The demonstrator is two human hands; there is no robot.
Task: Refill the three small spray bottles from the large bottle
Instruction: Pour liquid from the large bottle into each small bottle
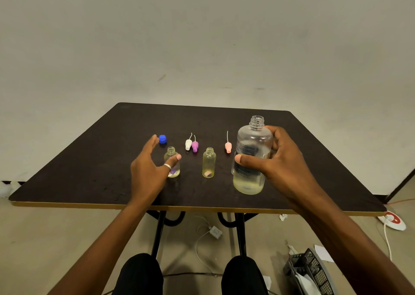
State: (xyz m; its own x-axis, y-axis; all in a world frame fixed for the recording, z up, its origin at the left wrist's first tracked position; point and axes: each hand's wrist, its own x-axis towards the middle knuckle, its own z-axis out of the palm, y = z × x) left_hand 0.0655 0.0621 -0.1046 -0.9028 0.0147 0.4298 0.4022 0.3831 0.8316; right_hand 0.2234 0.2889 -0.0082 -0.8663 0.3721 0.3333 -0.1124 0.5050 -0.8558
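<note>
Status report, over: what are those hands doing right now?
Right hand grips large bottle, uncapped. Left hand open by a small bottle. Nothing in the way.

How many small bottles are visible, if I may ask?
2: the flower-printed bottle behind the left hand, the yellowish bottle beside it; another may hide behind the large bottle.

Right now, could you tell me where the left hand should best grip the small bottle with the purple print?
I'd grip the small bottle round its straight body, below the threaded neck, coming from its left, where the open left hand is. It stands upright and uncapped, so a side grip should leave the mouth free for the large bottle.
</note>
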